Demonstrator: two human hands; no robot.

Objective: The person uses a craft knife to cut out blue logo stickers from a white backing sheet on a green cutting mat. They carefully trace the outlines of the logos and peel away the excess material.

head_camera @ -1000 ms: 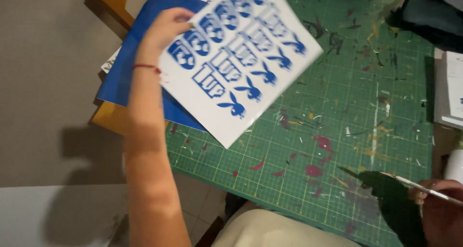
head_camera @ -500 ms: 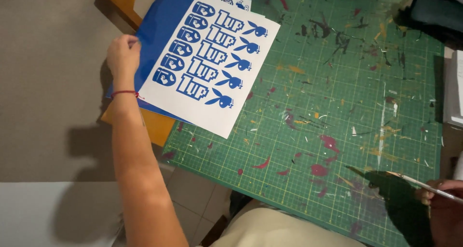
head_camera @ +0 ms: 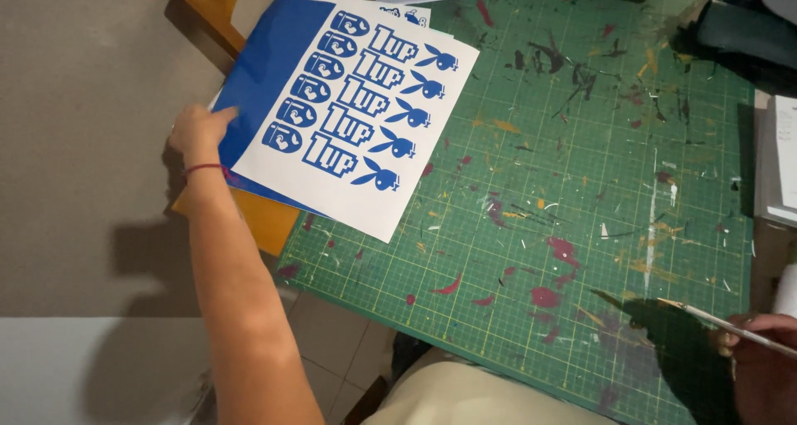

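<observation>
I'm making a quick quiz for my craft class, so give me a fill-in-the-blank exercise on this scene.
1. The left hand holds the white sticker sheet at its ____ edge.
2. The shapes on the sheet are coloured ____.
3. The paint-stained cutting mat is coloured ____.
4. The right hand holds a thin ____ tool.

Missing words: left; blue; green; metal
</observation>
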